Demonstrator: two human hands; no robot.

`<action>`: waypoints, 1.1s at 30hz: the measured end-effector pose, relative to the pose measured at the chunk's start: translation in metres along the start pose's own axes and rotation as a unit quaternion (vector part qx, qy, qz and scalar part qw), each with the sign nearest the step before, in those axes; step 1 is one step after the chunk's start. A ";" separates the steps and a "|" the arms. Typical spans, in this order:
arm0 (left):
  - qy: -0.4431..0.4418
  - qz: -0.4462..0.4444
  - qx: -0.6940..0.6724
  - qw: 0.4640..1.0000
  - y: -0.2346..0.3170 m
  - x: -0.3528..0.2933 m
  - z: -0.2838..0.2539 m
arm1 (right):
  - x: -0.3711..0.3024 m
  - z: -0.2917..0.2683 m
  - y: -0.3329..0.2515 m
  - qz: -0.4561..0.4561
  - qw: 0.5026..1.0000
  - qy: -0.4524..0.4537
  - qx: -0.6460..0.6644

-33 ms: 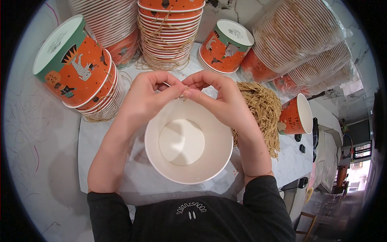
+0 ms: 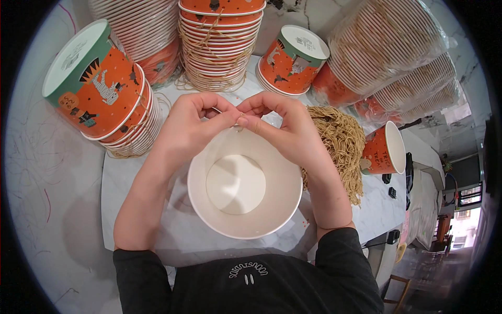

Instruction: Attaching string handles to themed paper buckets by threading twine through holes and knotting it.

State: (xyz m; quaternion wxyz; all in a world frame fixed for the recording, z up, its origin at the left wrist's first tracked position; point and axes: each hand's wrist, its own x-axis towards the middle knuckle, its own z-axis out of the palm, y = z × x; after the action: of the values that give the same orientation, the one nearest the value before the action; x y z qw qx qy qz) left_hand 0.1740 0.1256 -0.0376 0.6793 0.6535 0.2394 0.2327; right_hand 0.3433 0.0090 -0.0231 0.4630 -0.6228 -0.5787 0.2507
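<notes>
A large white-lined paper bucket (image 2: 285, 214) stands on the table before me, its mouth facing up. At its far rim, my left hand (image 2: 201, 118) and my right hand (image 2: 274, 123) meet, thumbs and fingertips pinched close together. A small tan bit of twine (image 2: 241, 113) shows between the fingertips; most of it is hidden by the fingers. Beside my right forearm lies a heap of tan twine cords (image 2: 340, 144).
Upside-down orange bucket stacks stand at the left (image 2: 112, 89) and back (image 2: 222, 47), twine hanging from them. Another orange bucket (image 2: 293, 63) is behind my right hand. Plastic-wrapped stacks (image 2: 387, 47) fill the back right. An orange paper cup (image 2: 379, 152) lies tipped beside the twine.
</notes>
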 end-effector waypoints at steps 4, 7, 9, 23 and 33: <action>0.005 0.014 0.002 1.000 -0.002 0.001 -0.001 | 0.000 -0.006 0.001 -0.021 0.999 -0.003 -0.039; 0.004 0.007 -0.008 1.000 -0.001 0.001 0.000 | -0.001 -0.004 -0.004 0.005 1.000 0.002 -0.028; -0.014 -0.018 -0.063 0.998 0.000 0.001 0.001 | -0.002 -0.003 -0.005 0.013 1.000 0.010 -0.017; -0.032 -0.006 -0.065 0.997 -0.006 0.004 0.005 | -0.004 -0.002 -0.005 -0.012 0.997 0.031 -0.063; -0.120 -0.045 -0.096 0.987 -0.007 0.004 -0.004 | -0.008 0.001 -0.015 -0.054 0.991 0.054 -0.106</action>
State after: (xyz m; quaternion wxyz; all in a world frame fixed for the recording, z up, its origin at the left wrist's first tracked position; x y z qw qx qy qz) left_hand 0.1752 0.1310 -0.0448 0.7723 0.5973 0.1615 0.1437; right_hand 0.3338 0.0007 -0.0126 0.4381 -0.6488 -0.6087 0.1289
